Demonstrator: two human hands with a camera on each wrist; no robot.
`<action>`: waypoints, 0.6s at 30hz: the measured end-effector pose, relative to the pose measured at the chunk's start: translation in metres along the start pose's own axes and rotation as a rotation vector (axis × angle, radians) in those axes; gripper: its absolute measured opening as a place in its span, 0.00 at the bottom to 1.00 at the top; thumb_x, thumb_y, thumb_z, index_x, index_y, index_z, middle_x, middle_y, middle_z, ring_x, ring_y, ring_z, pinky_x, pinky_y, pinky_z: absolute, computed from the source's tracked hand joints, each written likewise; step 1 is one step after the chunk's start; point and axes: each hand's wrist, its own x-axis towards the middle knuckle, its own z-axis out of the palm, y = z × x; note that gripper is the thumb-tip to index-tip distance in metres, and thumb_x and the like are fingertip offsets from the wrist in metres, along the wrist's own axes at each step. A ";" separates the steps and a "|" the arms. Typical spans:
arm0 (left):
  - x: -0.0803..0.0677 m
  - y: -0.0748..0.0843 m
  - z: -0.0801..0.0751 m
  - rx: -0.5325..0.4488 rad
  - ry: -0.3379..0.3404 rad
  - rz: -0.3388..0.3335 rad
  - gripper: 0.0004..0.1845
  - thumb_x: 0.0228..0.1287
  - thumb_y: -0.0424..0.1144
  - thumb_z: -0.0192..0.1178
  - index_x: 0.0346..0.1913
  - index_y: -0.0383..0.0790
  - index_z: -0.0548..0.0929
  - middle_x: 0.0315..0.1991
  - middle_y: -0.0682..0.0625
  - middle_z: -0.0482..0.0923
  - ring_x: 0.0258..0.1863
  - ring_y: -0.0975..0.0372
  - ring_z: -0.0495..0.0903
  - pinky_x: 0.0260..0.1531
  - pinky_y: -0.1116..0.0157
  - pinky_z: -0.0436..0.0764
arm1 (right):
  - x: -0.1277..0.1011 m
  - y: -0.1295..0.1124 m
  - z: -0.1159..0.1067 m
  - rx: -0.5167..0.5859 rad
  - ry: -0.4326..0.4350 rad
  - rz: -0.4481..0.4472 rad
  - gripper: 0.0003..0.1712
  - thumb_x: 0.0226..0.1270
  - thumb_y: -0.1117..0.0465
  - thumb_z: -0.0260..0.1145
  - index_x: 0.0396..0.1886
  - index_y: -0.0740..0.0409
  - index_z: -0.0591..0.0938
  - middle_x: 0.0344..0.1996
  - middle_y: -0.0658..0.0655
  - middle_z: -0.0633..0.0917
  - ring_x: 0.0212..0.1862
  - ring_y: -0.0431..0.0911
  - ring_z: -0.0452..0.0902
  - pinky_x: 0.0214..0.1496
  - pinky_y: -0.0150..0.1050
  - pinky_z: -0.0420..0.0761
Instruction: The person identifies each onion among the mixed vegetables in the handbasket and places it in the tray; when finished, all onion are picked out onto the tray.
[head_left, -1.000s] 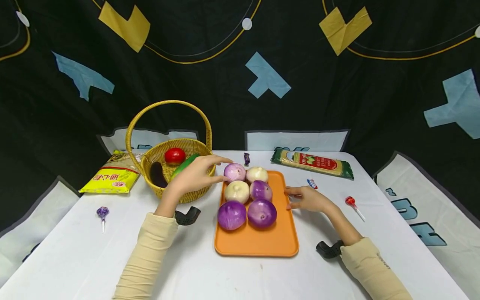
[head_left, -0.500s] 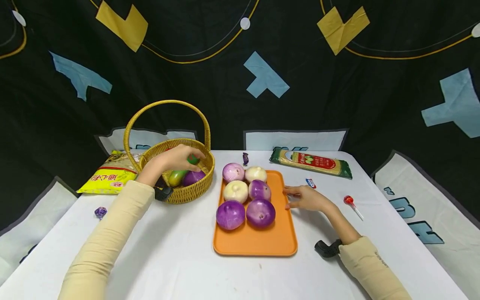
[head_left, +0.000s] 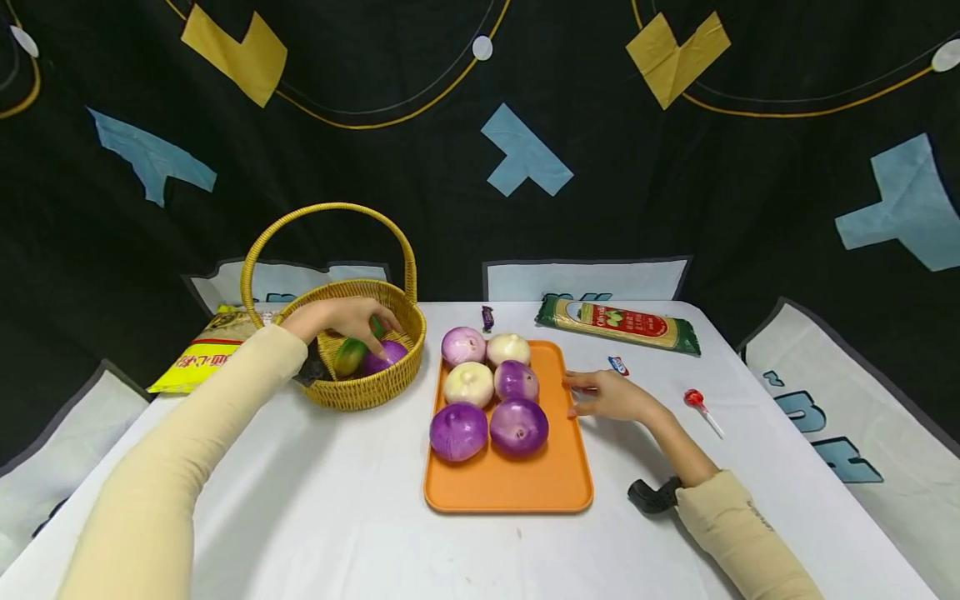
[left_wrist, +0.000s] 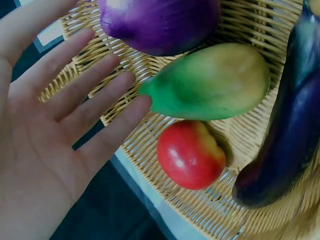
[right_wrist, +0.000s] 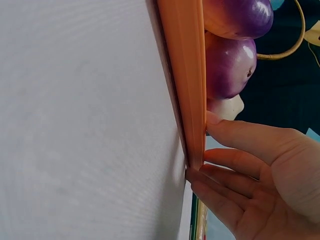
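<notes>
My left hand [head_left: 341, 318] is over the wicker basket [head_left: 360, 395], its fingers straight and spread in the left wrist view. Beside its thumb, a purple onion [left_wrist: 160, 22] lies in the basket; whether they touch I cannot tell. Also inside are a green-and-yellow pear-shaped fruit [left_wrist: 215, 82], a round red fruit [left_wrist: 191, 155] and a dark eggplant [left_wrist: 285, 130]. My right hand [head_left: 613, 396] touches the right edge of the orange tray [head_left: 510, 492], thumb and fingertips along the rim. Several onions, purple [head_left: 519, 427] and white [head_left: 468, 385], sit on the tray.
A yellow bag [head_left: 197, 360] stands left of the basket, partly behind the left sleeve. A green-and-red packet [head_left: 618, 326] lies at the back right. Small wrapped candies [head_left: 487, 318] and a red lollipop [head_left: 694, 399] are on the white table.
My left hand has moved left from beside the tray's far onions to over the basket, where a purple onion now shows. The right hand stays at the tray's edge.
</notes>
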 end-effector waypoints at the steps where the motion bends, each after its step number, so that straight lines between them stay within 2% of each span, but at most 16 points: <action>1: 0.001 -0.001 0.001 -0.010 -0.005 -0.001 0.32 0.55 0.46 0.72 0.61 0.37 0.77 0.55 0.38 0.76 0.57 0.44 0.72 0.57 0.50 0.73 | 0.000 0.000 0.000 0.000 0.001 0.001 0.33 0.61 0.55 0.71 0.62 0.68 0.74 0.64 0.66 0.72 0.64 0.62 0.67 0.63 0.55 0.70; 5: 0.004 -0.003 0.008 -0.004 -0.037 -0.029 0.36 0.53 0.49 0.73 0.63 0.38 0.75 0.59 0.38 0.73 0.59 0.45 0.70 0.60 0.49 0.69 | 0.000 0.000 0.002 0.006 0.003 0.001 0.33 0.61 0.55 0.71 0.62 0.68 0.75 0.64 0.66 0.72 0.64 0.62 0.67 0.63 0.55 0.70; 9: 0.006 -0.003 0.014 0.032 -0.064 -0.052 0.34 0.53 0.48 0.73 0.62 0.39 0.76 0.59 0.39 0.73 0.59 0.46 0.70 0.59 0.50 0.70 | 0.001 0.000 0.005 0.011 -0.004 -0.009 0.33 0.61 0.55 0.71 0.62 0.68 0.75 0.64 0.67 0.72 0.64 0.62 0.67 0.63 0.55 0.70; 15: 0.008 0.001 0.018 0.056 -0.012 -0.017 0.32 0.55 0.45 0.72 0.60 0.36 0.75 0.55 0.39 0.75 0.56 0.47 0.72 0.58 0.50 0.72 | -0.001 -0.002 0.003 0.001 0.003 0.002 0.33 0.61 0.56 0.71 0.62 0.68 0.75 0.64 0.66 0.72 0.64 0.62 0.68 0.62 0.55 0.70; 18: 0.003 0.002 0.018 0.037 0.016 -0.035 0.30 0.57 0.44 0.70 0.61 0.37 0.75 0.56 0.38 0.74 0.58 0.46 0.71 0.59 0.48 0.72 | -0.001 -0.002 0.001 -0.007 0.003 0.004 0.33 0.62 0.55 0.70 0.62 0.68 0.74 0.64 0.66 0.72 0.64 0.62 0.68 0.62 0.55 0.70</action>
